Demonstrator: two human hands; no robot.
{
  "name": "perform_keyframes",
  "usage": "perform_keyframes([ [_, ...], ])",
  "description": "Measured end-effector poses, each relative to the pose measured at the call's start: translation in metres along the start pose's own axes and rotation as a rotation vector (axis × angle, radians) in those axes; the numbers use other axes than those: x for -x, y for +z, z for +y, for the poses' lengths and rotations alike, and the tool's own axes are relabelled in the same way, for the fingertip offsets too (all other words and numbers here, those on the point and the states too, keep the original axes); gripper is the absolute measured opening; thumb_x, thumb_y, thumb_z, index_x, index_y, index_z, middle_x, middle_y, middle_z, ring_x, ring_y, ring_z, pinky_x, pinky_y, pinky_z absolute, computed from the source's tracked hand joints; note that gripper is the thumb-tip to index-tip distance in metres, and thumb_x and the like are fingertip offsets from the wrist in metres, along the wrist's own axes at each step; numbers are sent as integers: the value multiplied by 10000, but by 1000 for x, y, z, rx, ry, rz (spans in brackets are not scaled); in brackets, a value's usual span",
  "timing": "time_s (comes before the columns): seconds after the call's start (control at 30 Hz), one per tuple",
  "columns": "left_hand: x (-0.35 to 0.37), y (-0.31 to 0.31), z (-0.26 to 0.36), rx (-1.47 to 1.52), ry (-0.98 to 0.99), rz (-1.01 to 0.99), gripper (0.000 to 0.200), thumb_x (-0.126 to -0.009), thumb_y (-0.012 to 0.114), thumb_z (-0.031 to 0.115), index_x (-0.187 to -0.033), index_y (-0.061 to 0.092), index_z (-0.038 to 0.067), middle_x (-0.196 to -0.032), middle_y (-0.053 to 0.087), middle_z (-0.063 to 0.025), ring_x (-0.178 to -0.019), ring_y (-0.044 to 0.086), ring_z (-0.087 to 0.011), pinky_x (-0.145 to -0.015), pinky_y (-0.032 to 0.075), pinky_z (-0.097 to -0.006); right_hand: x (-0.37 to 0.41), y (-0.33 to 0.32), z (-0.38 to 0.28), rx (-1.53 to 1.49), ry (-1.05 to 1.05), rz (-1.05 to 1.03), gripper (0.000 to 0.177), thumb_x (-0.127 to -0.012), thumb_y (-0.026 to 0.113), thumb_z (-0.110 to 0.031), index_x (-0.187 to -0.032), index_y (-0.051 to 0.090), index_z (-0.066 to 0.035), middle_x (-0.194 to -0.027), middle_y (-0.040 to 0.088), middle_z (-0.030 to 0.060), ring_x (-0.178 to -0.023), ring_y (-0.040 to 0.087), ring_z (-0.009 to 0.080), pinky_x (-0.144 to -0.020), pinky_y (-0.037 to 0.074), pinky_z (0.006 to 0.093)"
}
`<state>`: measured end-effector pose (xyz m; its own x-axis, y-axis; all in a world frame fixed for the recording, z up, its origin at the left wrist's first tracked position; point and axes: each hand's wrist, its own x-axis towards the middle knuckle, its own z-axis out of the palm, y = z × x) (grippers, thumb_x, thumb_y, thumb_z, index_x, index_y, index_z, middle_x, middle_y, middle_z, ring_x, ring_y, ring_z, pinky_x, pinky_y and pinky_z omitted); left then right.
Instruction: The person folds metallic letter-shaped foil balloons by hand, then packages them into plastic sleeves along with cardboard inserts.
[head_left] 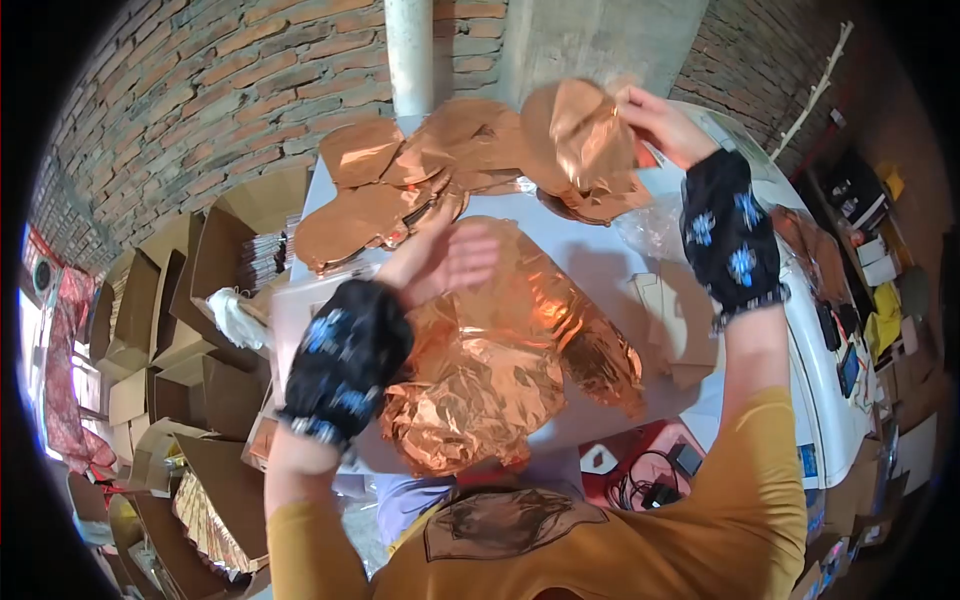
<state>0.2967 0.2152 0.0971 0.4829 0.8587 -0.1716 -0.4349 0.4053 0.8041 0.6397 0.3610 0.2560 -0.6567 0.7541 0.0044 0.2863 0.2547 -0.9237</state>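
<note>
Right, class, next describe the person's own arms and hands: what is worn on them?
Both the left hand and right hand are ungloved. Each forearm wears a loose black fabric sleeve cover printed with blue flowers, its elbow-side edge gathered and frilled. Above are mustard-yellow cloth sleeves.

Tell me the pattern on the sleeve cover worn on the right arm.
Blue flowers on black, in the head view, on the sleeve cover.
</note>
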Motion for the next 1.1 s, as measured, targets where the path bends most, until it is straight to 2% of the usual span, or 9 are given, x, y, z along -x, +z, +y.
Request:
perform_keyframes([
  [0.17,-42,29,19,285,-91,-546,997,-868,345,797,-1363,435,-63,-1190,645,-197,-967,687,-268,-879,557,-404,55,122,-31,591,-373,-114,125,-1010,479,-160,-1021,511,-39,-1106,579,74,-1064,542,206,-921,437,313],
  [0.2,-47,46,14,297,-134,-284,981,-849,392,804,-1311,477,-57,-1076,688,-170,-849,707,-276,-792,585,-378,68,138,-34,712,-381,-123,100,-994,482,-117,-1031,517,-31,-1104,581,94,-1069,546,232,-936,435,316],
  [0.4,-4,94,1,185,-177,-122,592,-903,568,617,-1102,559,59,-1050,669,-66,-881,683,-216,-780,575,-403,130,199,-38,1188,-543,-119,260,-789,577,-68,-1046,558,-39,-1212,577,108,-1160,536,325,-954,459,389],
  [0.57,54,139,-26,-176,82,47,768,-992,510,480,-1565,116,154,-1315,528,-40,-1015,586,-71,-705,434,-155,144,208,-34,1451,-587,-34,217,-793,582,-133,-1005,570,-91,-1074,583,53,-1103,559,249,-1025,421,426],
  [0.77,37,140,-33,-20,-81,-143,481,-969,559,298,-1335,457,4,-1081,617,-100,-942,636,-155,-734,533,-278,156,238,-35,1765,-614,-79,214,-779,607,-183,-985,589,-126,-1037,572,18,-1132,545,242,-1144,318,527],
  [0.83,24,127,-45,67,-142,-229,226,-979,572,220,-1079,613,22,-977,661,-65,-861,654,-151,-751,547,-281,166,247,-35,1705,-631,-47,202,-775,604,-191,-965,594,-123,-1022,572,20,-1120,550,238,-1142,327,520],
  [0.93,15,131,-61,-5,-244,-218,218,-976,569,191,-1110,610,23,-1018,661,-77,-908,650,-158,-763,547,-287,186,261,-31,1674,-598,17,176,-759,607,-175,-923,596,-113,-1062,586,26,-1152,546,243,-1122,354,497],
  [1.03,25,141,-68,132,-42,-231,256,-975,570,198,-1176,592,40,-1034,663,-79,-916,651,-163,-766,546,-302,211,262,-48,1604,-550,71,151,-821,600,-152,-962,629,-104,-1241,580,61,-1264,496,276,-1106,360,473],
  [1.1,41,157,-53,82,124,-175,226,-982,568,229,-1146,592,76,-999,652,-52,-888,645,-150,-720,545,-304,234,254,-46,1384,-263,440,206,-885,580,-194,-1060,614,-92,-1298,554,55,-1295,470,279,-1108,355,459],
])
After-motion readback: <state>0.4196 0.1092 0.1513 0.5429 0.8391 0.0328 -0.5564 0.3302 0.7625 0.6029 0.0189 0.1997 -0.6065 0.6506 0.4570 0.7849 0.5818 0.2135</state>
